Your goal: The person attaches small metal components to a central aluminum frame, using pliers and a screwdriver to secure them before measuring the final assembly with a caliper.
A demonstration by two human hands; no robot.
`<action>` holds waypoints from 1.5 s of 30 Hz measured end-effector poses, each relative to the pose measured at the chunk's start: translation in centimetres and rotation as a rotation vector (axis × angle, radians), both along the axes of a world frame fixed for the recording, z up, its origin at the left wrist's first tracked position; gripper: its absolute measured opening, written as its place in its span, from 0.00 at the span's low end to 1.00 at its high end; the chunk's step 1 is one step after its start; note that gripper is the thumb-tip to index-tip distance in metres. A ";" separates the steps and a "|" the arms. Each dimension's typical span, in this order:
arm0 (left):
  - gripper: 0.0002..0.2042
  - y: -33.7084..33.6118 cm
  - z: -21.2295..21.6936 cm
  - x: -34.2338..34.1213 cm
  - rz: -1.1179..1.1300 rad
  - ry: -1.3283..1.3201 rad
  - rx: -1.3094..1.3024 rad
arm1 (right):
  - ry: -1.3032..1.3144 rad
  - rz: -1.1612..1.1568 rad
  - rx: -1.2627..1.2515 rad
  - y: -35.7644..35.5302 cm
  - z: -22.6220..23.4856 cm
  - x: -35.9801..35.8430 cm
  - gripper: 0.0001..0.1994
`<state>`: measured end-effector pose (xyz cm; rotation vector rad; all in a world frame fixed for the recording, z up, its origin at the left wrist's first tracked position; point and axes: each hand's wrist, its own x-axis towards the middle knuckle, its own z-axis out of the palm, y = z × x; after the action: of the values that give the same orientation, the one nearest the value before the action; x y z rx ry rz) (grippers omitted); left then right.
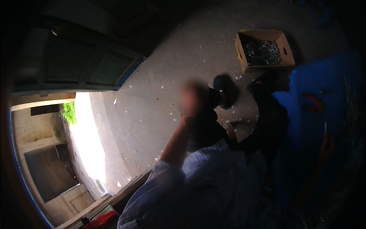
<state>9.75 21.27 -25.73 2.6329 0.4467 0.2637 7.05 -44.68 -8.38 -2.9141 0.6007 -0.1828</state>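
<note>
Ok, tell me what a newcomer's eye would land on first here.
The glaring sunlit strip of ground at the left stands out first. Next comes the open cardboard box of small metallic pieces, on the floor at the upper right. Along the dim right side, a red object shows against the blue surface, beyond the shadowed right hand.

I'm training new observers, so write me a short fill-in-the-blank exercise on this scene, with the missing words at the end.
The open box of small metallic pieces is made of ____.
The hand with a small shiny piece at its fingertips is the person's ____ one.
The surface beneath the red item is coloured ____.
Missing words: cardboard; right; blue.
</note>
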 end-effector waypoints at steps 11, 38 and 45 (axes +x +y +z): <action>0.15 -1.4 5.4 1.2 0.021 0.038 -0.124 | 0.062 -0.205 0.098 -2.0 -1.1 -0.8 0.30; 0.14 0.2 3.3 2.1 -0.023 -0.001 -0.215 | 0.156 0.048 -0.254 -7.7 -0.8 -2.9 0.27; 0.15 0.5 4.3 2.2 -0.014 0.029 -0.238 | 0.209 -0.078 -0.226 -4.6 0.1 -2.3 0.29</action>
<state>11.93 21.75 -21.47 2.4092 0.4401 0.1574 4.73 -49.25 -8.25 -3.1550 0.7725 0.0498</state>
